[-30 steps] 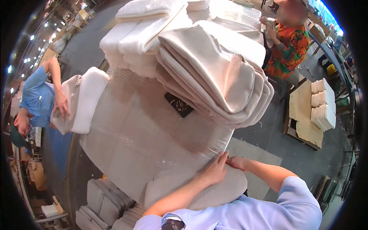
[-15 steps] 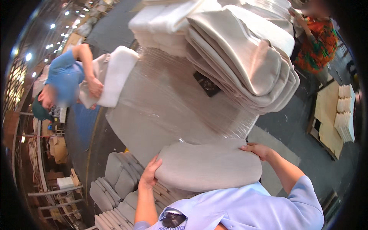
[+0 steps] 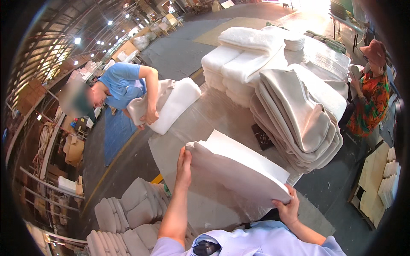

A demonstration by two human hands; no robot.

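Note:
I hold a flat beige cushion (image 3: 237,173) with a white foam edge, tilted up above the plastic-covered table (image 3: 205,123). My left hand (image 3: 184,164) grips its near left corner. My right hand (image 3: 288,207) grips its lower right corner. Behind it on the table rises a tall stack of beige cushion covers (image 3: 299,117), and further back piles of white foam pads (image 3: 243,59).
A person in a blue shirt (image 3: 124,83) at the table's left edge handles a white pad (image 3: 173,106). A person in an orange patterned shirt (image 3: 367,100) stands at the right. Finished cushions (image 3: 130,209) are stacked on the floor at lower left. A small dark item (image 3: 261,136) lies on the table.
The cushion has been lifted off the table and tilted up between my hands. My left hand went to its left corner. The view swung toward the left.

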